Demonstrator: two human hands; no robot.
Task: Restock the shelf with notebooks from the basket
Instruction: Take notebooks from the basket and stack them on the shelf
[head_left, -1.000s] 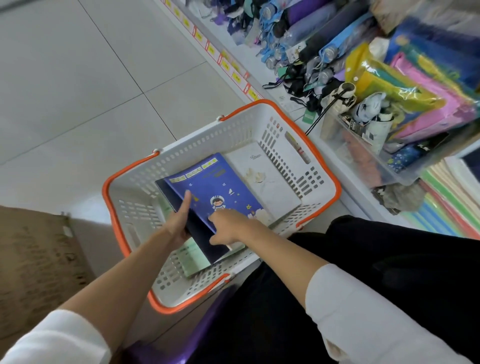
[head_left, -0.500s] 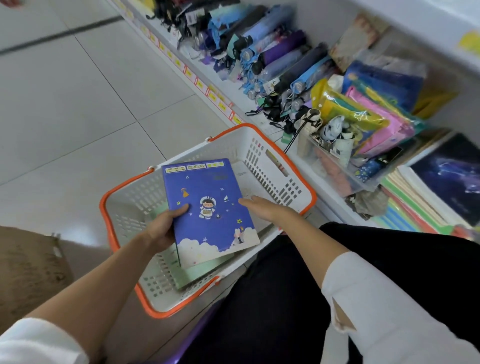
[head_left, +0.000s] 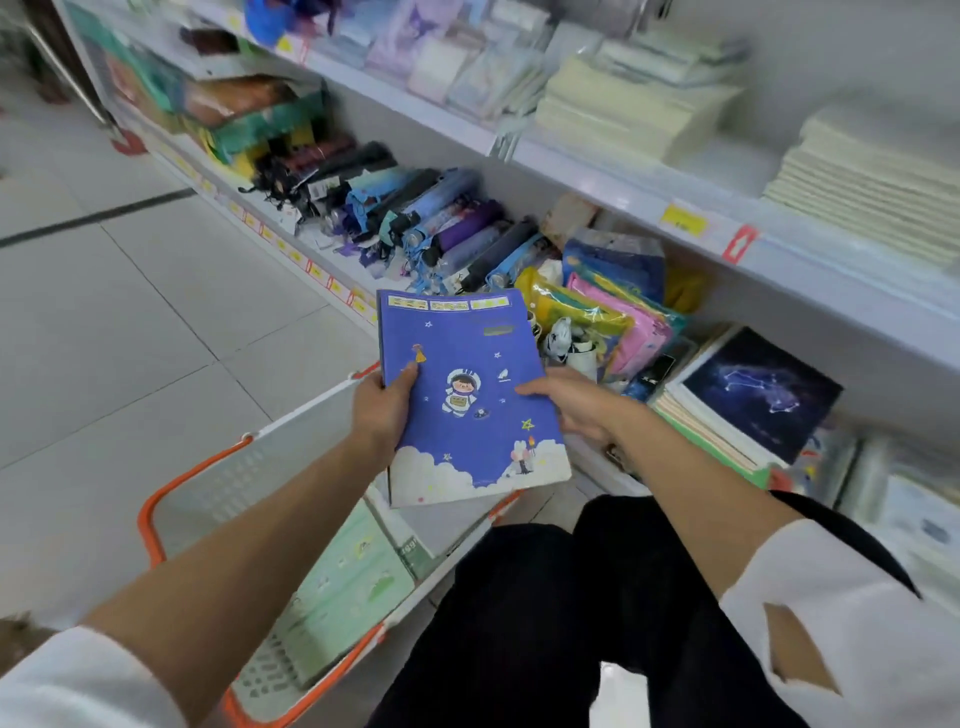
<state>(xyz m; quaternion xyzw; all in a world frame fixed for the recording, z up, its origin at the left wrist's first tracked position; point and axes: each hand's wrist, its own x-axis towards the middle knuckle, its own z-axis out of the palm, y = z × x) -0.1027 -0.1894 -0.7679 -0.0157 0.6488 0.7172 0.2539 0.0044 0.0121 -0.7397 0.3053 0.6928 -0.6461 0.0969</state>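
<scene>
Pinching the blue notebook (head_left: 470, 426) by its left edge is the left hand (head_left: 378, 411). The right hand (head_left: 577, 411) holds its right edge.

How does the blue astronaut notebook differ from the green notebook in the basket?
The blue astronaut notebook is blue, the green notebook pale green. The blue astronaut notebook is held aloft by left hand and right hand; the green notebook lies in the basket. Both have illustrated covers.
</scene>
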